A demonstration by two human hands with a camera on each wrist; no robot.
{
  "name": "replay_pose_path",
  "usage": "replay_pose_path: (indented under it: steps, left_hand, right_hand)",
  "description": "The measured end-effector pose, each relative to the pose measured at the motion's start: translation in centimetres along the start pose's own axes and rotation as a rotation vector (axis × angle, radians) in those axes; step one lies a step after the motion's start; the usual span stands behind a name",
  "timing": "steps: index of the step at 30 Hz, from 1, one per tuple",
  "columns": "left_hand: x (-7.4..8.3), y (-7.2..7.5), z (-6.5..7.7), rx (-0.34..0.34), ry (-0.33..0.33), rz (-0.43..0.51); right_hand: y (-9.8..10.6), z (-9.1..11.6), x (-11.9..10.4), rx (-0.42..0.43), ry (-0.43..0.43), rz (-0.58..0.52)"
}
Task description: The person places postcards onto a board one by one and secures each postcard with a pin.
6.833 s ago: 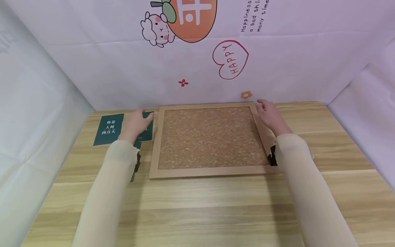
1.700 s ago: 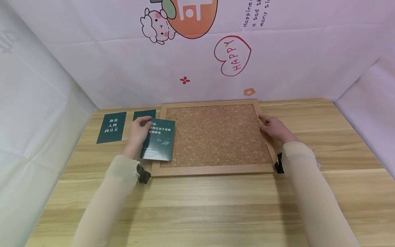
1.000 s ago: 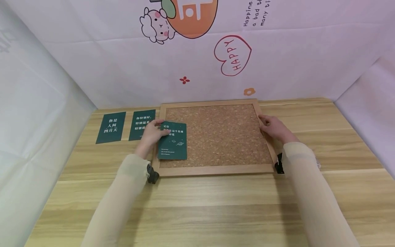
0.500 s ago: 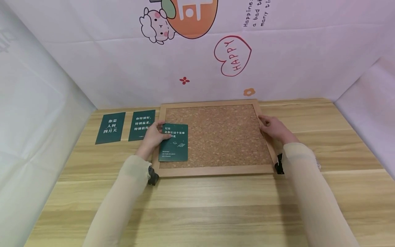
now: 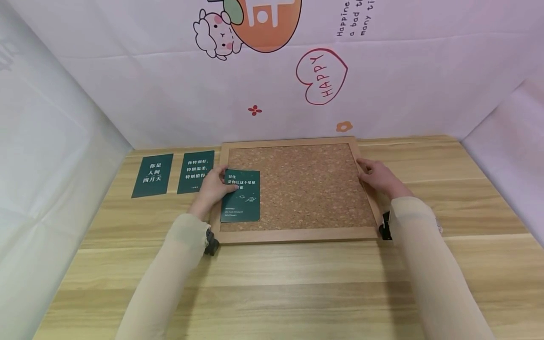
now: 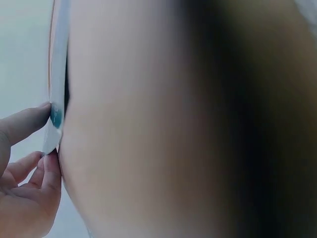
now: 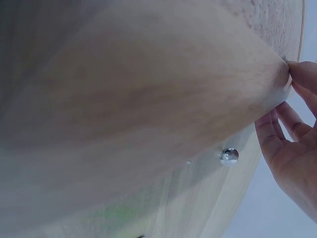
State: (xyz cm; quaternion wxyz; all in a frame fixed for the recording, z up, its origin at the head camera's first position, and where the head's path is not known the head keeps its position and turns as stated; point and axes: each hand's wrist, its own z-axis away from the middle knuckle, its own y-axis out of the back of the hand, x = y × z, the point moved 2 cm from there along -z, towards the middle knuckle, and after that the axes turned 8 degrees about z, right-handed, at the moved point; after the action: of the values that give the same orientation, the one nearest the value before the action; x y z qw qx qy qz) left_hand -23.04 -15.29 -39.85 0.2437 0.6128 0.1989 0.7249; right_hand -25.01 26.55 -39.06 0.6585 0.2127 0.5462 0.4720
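Observation:
A dark green card (image 5: pixel 242 208) with white lettering lies over the left end of the wood-framed cork board (image 5: pixel 312 189). My left hand (image 5: pixel 211 190) pinches the card's left side, thumb on its printed face and index finger at the upper left corner. In the left wrist view, the thumb (image 6: pixel 30 123) presses on a bit of green, with the other fingers below at the frame's edge. My right hand (image 5: pixel 380 178) grips the board's right frame bar. The right wrist view has that thumb on top of the wood and the fingers underneath.
Two more green cards, one at far left (image 5: pixel 148 189) and one (image 5: pixel 191 184) partly behind my left hand, lie on the wooden table (image 5: pixel 289 293). A white printed cloth (image 5: pixel 382 94) stands behind the board. A small shiny ball (image 7: pixel 229 157) shows in the right wrist view.
My left hand has picked up the card and carried it right onto the board's left end, shifting only slightly lately. My right hand has come down onto the right frame bar and stayed.

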Motion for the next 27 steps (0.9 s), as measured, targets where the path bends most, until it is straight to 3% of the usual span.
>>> replay_pose_path:
  steps: [27]
  left_hand:
    - [-0.07,-0.32,0.09,-0.051,0.006,-0.077]
  right_hand:
    - [-0.12,0.0,-0.08,0.008,-0.004,0.009]
